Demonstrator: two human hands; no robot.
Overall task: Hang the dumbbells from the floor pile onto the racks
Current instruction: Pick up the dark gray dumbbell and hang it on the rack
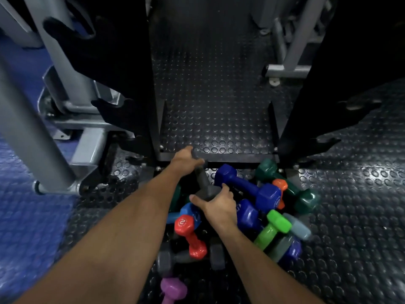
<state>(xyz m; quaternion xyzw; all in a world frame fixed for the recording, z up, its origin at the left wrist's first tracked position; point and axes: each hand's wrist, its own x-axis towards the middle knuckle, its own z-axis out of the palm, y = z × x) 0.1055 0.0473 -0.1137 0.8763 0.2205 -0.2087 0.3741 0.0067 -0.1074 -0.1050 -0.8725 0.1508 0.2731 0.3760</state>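
A pile of coloured dumbbells lies on the studded black floor below me. A dark grey dumbbell (202,178) sits on top of it, pointing away from me. My left hand (184,160) grips its far head and my right hand (219,205) grips its near head. Around it lie a large blue dumbbell (247,187), a red one (189,234), a lime green one (272,227), a dark green one (287,187) and a purple one (172,289). The black rack stands just behind the pile, its base bar (230,156) across the floor and its uprights (140,84) at both sides.
A grey machine frame (72,102) with a slanted post stands at the left on blue flooring. Another grey frame foot (287,71) is at the back right. Open studded floor (214,106) lies between the rack uprights and to the right of the pile.
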